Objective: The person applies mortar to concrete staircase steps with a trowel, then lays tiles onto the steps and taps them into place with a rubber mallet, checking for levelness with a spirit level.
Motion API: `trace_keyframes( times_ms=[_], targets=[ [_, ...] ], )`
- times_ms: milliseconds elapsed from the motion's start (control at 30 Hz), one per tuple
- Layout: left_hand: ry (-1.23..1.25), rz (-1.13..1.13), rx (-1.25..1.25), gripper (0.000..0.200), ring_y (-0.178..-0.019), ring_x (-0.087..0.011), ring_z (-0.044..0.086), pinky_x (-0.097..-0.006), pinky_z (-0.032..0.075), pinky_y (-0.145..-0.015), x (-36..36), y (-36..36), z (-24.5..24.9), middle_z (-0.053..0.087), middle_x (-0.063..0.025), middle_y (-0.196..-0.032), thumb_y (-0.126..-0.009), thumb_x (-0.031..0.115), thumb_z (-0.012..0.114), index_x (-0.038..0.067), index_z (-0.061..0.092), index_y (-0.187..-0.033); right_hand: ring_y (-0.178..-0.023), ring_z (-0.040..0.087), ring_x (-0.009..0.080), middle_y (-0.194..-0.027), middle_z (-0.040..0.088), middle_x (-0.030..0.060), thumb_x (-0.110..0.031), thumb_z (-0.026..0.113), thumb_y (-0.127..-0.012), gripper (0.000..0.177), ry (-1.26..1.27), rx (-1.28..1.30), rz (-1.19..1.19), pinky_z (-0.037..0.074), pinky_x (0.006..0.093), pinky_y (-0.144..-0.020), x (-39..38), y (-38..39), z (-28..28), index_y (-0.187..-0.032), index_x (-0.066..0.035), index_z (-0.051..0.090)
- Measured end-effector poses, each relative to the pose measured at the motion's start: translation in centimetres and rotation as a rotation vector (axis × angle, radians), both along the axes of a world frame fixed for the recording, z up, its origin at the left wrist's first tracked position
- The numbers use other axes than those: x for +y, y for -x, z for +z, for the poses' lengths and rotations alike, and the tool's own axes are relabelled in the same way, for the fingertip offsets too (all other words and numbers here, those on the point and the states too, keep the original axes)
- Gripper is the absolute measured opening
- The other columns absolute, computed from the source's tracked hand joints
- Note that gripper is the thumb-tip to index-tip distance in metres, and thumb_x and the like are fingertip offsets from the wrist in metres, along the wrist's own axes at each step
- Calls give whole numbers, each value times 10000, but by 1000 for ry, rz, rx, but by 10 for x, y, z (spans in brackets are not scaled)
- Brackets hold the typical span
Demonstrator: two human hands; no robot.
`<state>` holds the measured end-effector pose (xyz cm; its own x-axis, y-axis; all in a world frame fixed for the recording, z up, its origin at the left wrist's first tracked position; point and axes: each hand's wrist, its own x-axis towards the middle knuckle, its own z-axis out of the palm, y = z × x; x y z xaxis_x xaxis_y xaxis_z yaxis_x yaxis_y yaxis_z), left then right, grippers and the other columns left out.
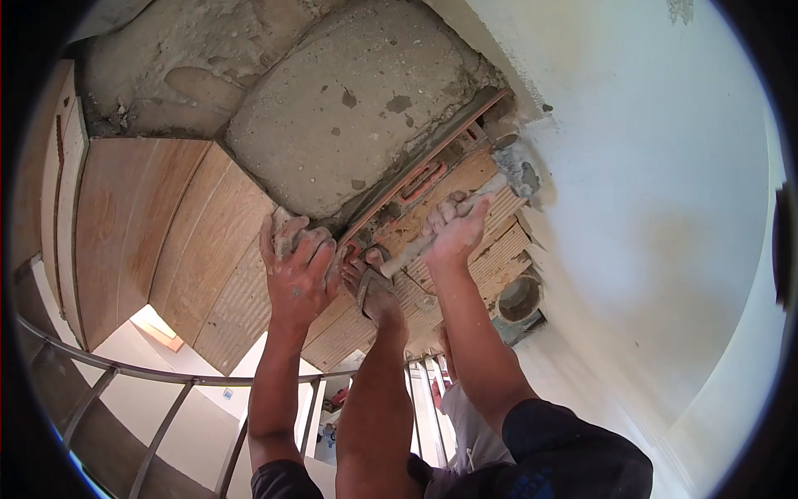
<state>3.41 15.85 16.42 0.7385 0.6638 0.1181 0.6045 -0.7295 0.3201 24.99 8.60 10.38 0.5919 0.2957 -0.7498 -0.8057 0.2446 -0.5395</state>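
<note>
My left hand (299,262) has its fingers curled at the edge of the wood-look stair tiles, against the grey mortar bed (332,125). Grey mortar coats the fingers, and what they hold, if anything, is hard to make out. My right hand (455,226) is wrapped around a pale, mortar-smeared stick (405,256), tilted with its upper end toward the wall. Between the hands and the mortar bed lies an orange-edged spirit level (424,181), set along the step's edge. My sandalled foot (374,287) stands on the tiled step between my two arms.
Wood-look treads (179,216) curve down to the left. A metal railing (195,381) runs below, with a drop behind it. At right rises a white plastered wall (632,191). A round grey container (519,299) sits by the wall, near loose mortar (517,166).
</note>
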Motion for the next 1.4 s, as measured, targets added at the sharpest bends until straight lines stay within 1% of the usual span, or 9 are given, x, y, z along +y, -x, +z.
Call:
trace_keyframes(
  times_ms=[233,433,633,833,1000,1067,1167,1233,1400],
  targets=[
    [31,-10,-17,226,-1194,-367,595,-650,232,-1197,-2,-1,3,688,-79,-1089,-765,158,777,64,706,-958,-488,373,139,-631,381,-28,-705,406,-1018,579,193,-75,350,302,350,-434,-21,-16,-8,-960,-136,499],
    [-3,11,-22,216,-1201,-342,578,-654,264,-1186,-1,0,-1,686,-60,-1093,-726,180,779,96,704,-910,-463,361,138,-631,387,-10,-726,425,-1004,628,106,49,-42,305,313,-421,9,-9,-1,-974,-102,488],
    [12,-1,-21,200,-1198,-344,583,-650,262,-1189,-2,-1,1,689,-67,-1091,-742,176,781,97,706,-910,-487,359,129,-633,368,-29,-710,410,-1012,594,184,-97,341,303,301,-430,-25,-22,-6,-981,-123,501],
    [17,11,-35,198,-1190,-346,590,-653,257,-1187,1,-1,1,689,-68,-1086,-741,165,780,94,704,-910,-480,386,114,-623,379,-18,-615,430,-1056,524,-2,-59,-182,320,309,-410,-24,-8,-11,-985,-101,503],
    [-2,-13,-20,196,-1193,-346,589,-650,255,-1189,7,-4,1,687,-67,-1082,-743,168,779,90,703,-905,-447,356,129,-609,379,-35,-674,415,-1029,533,225,-160,357,301,294,-391,-5,-21,-6,-965,-152,502],
    [20,-1,-35,191,-1197,-343,584,-650,255,-1189,0,-1,0,686,-67,-1079,-750,170,773,86,700,-905,-447,352,129,-599,362,-41,-667,428,-1030,532,240,-164,352,297,296,-389,-36,-6,-7,-943,-148,501],
    [20,5,-37,182,-1193,-342,585,-650,259,-1186,1,-2,0,684,-67,-1075,-757,168,770,84,697,-901,-452,353,129,-606,362,-32,-668,416,-1032,547,123,-7,203,298,295,-394,-53,-9,-20,-937,-137,502],
    [23,4,-40,178,-1191,-341,586,-651,261,-1183,3,-1,2,683,-66,-1071,-760,167,769,85,697,-899,-439,314,138,-614,367,-13,-657,385,-1046,579,-6,0,-180,287,318,-384,-44,-14,-22,-923,-97,463],
    [5,-6,-33,166,-1189,-334,586,-649,268,-1182,2,0,0,680,-64,-1065,-759,167,770,86,695,-883,-477,353,140,-616,374,-24,-667,378,-1040,566,260,-120,279,297,325,-418,2,-19,4,-953,-122,502]
  ],
)
